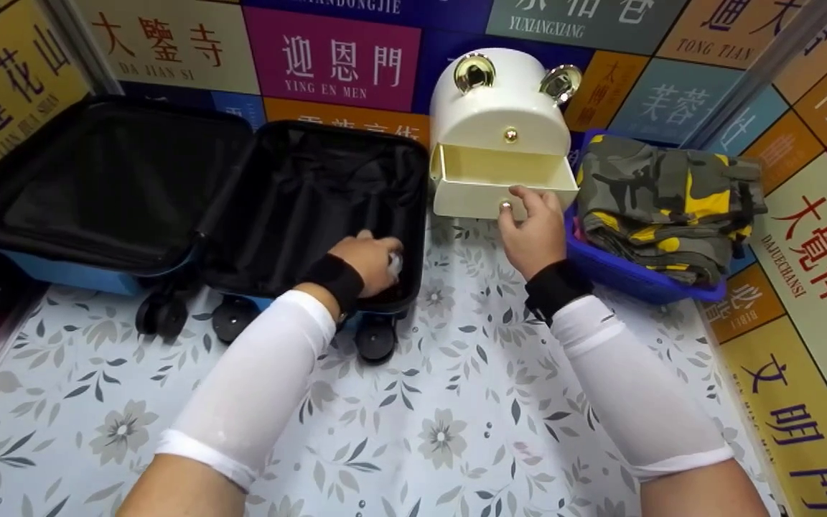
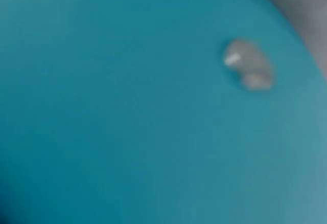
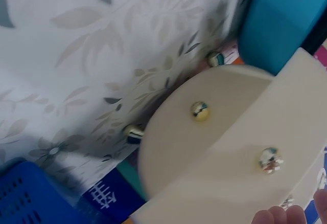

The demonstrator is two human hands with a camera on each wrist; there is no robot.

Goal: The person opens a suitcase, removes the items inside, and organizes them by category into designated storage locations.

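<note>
My left hand (image 1: 367,262) is over the near right corner of the open black-lined suitcase (image 1: 313,194), its fingers curled round a small pale grey thing (image 1: 395,267). Most of that thing is hidden, so its kind is unclear. The left wrist view shows only a blurred blue surface (image 2: 127,106) with a grey piece on it. My right hand (image 1: 534,233) is at the front of a cream drawer box with round gold eyes (image 1: 503,82), by the pulled-out drawer (image 1: 471,201) and its knob. In the right wrist view its fingertips (image 3: 286,216) appear apart from a round knob (image 3: 271,160).
Right of the drawer box, a blue plastic basket (image 1: 643,280) holds folded camouflage clothing (image 1: 665,201). The suitcase's other half (image 1: 112,179) lies open at the left, with wheels towards me. Printed panels (image 1: 342,68) stand round the floral tabletop (image 1: 442,431).
</note>
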